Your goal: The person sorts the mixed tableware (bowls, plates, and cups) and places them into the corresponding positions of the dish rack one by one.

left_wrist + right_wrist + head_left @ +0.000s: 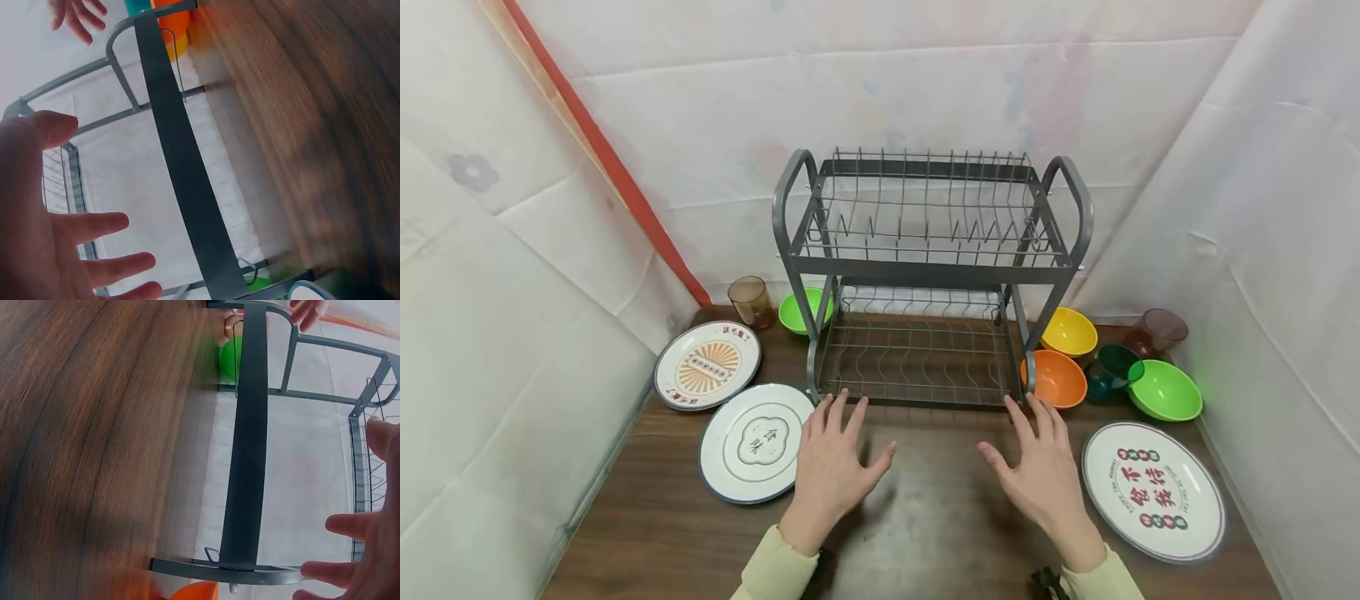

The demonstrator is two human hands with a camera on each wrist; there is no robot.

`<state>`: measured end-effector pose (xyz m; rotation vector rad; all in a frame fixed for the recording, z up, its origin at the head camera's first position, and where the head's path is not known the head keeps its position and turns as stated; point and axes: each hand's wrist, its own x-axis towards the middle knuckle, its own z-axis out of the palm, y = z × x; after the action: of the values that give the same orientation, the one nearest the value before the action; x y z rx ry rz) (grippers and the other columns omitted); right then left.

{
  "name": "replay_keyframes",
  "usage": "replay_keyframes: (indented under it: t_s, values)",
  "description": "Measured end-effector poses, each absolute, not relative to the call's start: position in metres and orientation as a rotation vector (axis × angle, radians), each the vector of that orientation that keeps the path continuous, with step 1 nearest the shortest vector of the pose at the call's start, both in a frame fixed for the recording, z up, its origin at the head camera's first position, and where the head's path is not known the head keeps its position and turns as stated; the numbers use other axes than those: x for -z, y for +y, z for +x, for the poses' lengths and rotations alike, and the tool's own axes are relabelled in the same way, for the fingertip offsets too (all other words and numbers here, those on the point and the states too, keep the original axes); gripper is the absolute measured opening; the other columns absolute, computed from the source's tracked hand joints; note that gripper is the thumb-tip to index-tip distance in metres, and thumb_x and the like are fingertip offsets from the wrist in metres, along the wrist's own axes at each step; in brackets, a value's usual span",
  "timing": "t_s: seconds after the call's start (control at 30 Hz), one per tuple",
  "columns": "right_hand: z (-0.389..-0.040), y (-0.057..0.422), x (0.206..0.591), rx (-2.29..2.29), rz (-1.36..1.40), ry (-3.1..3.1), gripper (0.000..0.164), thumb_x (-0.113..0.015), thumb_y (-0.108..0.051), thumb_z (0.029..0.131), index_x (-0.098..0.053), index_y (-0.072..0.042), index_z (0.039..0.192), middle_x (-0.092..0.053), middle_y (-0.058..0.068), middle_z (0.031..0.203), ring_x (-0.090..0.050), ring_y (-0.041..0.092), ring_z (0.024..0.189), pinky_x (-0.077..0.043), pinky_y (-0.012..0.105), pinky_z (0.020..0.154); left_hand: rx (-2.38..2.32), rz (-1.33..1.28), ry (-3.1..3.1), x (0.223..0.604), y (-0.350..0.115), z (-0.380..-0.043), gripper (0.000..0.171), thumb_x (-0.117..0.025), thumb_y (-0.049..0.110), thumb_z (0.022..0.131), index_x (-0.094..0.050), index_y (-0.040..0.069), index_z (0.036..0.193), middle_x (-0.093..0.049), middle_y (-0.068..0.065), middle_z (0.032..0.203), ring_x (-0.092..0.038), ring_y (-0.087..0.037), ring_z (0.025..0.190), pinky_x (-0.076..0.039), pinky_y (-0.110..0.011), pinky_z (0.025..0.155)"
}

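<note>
A dark grey two-tier dish rack (928, 273) stands at the back of the wooden table, its wire tiers holding nothing. My left hand (835, 467) hovers before the rack's left front, fingers spread and nothing in them. Opposite it, my right hand (1037, 475) is held before the right front, also spread and without a thing. Both wrist views show the fingers (106, 228) apart from the lower front bar (247, 444). A white plate with a dark rim (757, 483) lies just left of my left hand. Right of my right hand is another printed plate (1153, 529).
An orange-patterned plate (707, 367), a brown cup (751, 302) and a green bowl (797, 315) sit left. On the right are yellow (1070, 332), orange (1055, 379) and green bowls (1165, 392), a dark green cup (1105, 375) and a purplish cup (1159, 332). White curtains (1285, 250) enclose the table.
</note>
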<state>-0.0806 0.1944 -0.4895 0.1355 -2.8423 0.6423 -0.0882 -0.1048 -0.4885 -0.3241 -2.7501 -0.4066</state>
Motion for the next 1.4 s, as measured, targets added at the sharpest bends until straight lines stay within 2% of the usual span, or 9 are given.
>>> replay_keyframes:
  t_s: [0.1,0.27,0.53,0.67,0.8,1.1,1.2,1.33,1.4]
  values:
    - [-0.078,0.195,0.492,-0.710,0.133,-2.790,0.073,-0.066,-0.056,0.089,-0.052,-0.008,0.143,-0.038,0.022,0.148,-0.030,0.045,0.134,-0.035,0.070,0.099,0.529,-0.300,-2.723,0.489,-0.105,-0.086,0.067,-0.064,0.058,0.086,-0.061,0.013,0.135,-0.052,-0.016,0.140,-0.048,-0.039,0.125,-0.041,-0.054,0.100]
    - [-0.075,0.195,0.495,-0.861,0.139,-2.722,0.059,-0.069,-0.044,0.092,-0.057,-0.007,0.137,-0.047,0.019,0.141,-0.039,0.041,0.128,-0.036,0.065,0.099,0.721,-0.209,-2.727,0.491,-0.106,-0.080,0.059,-0.068,0.052,0.087,-0.063,0.014,0.131,-0.059,-0.009,0.130,-0.055,-0.032,0.116,-0.048,-0.049,0.091]
    - [-0.070,0.199,0.501,-0.965,0.100,-2.682,0.045,-0.068,-0.037,0.095,-0.061,-0.008,0.130,-0.056,0.017,0.132,-0.048,0.037,0.120,-0.039,0.059,0.098,1.022,-0.047,-2.817,0.503,-0.112,-0.073,0.050,-0.066,0.048,0.093,-0.063,0.016,0.131,-0.063,-0.006,0.124,-0.059,-0.027,0.115,-0.048,-0.049,0.091]
    - [-0.066,0.206,0.504,-0.964,0.070,-2.640,0.037,-0.069,-0.028,0.095,-0.063,-0.007,0.125,-0.060,0.016,0.126,-0.051,0.036,0.117,-0.038,0.058,0.097,1.159,-0.019,-2.832,0.510,-0.113,-0.070,0.045,-0.066,0.042,0.094,-0.063,0.014,0.130,-0.065,-0.005,0.121,-0.061,-0.026,0.109,-0.048,-0.050,0.089]
    - [-0.062,0.217,0.507,-0.952,0.041,-2.585,0.032,-0.072,-0.017,0.092,-0.065,-0.004,0.121,-0.062,0.016,0.122,-0.052,0.036,0.114,-0.038,0.056,0.097,1.283,-0.004,-2.841,0.517,-0.112,-0.069,0.042,-0.064,0.041,0.096,-0.063,0.015,0.129,-0.064,-0.001,0.123,-0.062,-0.024,0.110,-0.048,-0.049,0.091]
    - [-0.052,0.260,0.509,-0.912,-0.164,-2.522,0.025,-0.065,-0.014,0.096,-0.065,0.001,0.115,-0.063,0.024,0.117,-0.050,0.043,0.114,-0.034,0.058,0.097,1.569,-0.090,-2.799,0.525,-0.109,-0.072,0.034,-0.062,0.029,0.099,-0.064,0.007,0.125,-0.070,-0.002,0.115,-0.067,-0.018,0.100,-0.052,-0.038,0.085]
    - [-0.048,0.278,0.509,-0.894,-0.259,-2.495,0.023,-0.061,-0.014,0.097,-0.066,0.002,0.113,-0.063,0.025,0.114,-0.052,0.043,0.108,-0.036,0.056,0.092,1.618,-0.102,-2.809,0.527,-0.108,-0.073,0.034,-0.061,0.029,0.099,-0.064,0.006,0.125,-0.070,-0.001,0.113,-0.067,-0.017,0.100,-0.052,-0.033,0.086]
    - [-0.041,0.303,0.508,-0.862,-0.406,-2.503,0.025,-0.057,-0.015,0.098,-0.067,0.004,0.112,-0.063,0.029,0.111,-0.054,0.045,0.099,-0.037,0.055,0.085,1.665,-0.108,-2.832,0.529,-0.107,-0.073,0.037,-0.059,0.035,0.100,-0.065,0.007,0.124,-0.070,0.000,0.109,-0.066,-0.017,0.099,-0.051,-0.035,0.086]
    - [-0.037,0.317,0.508,-0.851,-0.493,-2.547,0.030,-0.054,-0.017,0.100,-0.065,0.006,0.115,-0.061,0.033,0.115,-0.055,0.048,0.100,-0.036,0.058,0.087,1.678,-0.124,-2.846,0.530,-0.107,-0.074,0.038,-0.059,0.037,0.100,-0.066,0.007,0.123,-0.070,0.001,0.107,-0.066,-0.016,0.098,-0.051,-0.037,0.085]
